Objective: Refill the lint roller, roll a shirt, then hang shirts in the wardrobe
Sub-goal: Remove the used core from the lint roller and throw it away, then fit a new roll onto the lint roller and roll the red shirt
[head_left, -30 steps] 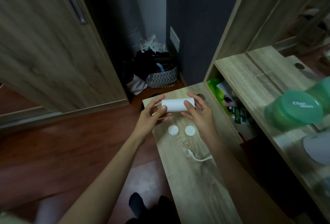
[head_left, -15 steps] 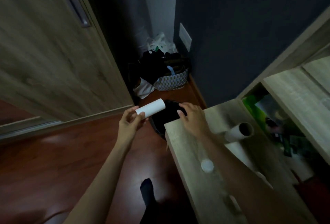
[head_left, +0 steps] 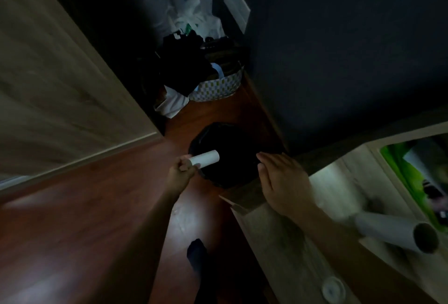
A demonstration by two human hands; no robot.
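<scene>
My left hand (head_left: 180,174) grips one end of a small white roll core (head_left: 205,159), held out over the left rim of a black-lined bin (head_left: 230,158) on the floor. My right hand (head_left: 282,180) rests flat, fingers apart, on the far end of the wooden table (head_left: 286,243), holding nothing. A larger white roll (head_left: 397,232) with a hollow end lies on the table at the right. A round white end cap (head_left: 332,288) sits near the table's front edge.
A wardrobe door (head_left: 60,80) stands at the left. A patterned basket (head_left: 218,86) full of dark clothes and white bags fills the far corner. A dark wall (head_left: 339,49) is at the right. My socked foot (head_left: 197,255) is on the red-brown floor.
My left hand carried the white roll core from the table, leftward and out over the bin. My right hand let go of it and settled on the table's end. The view swung left and darkened.
</scene>
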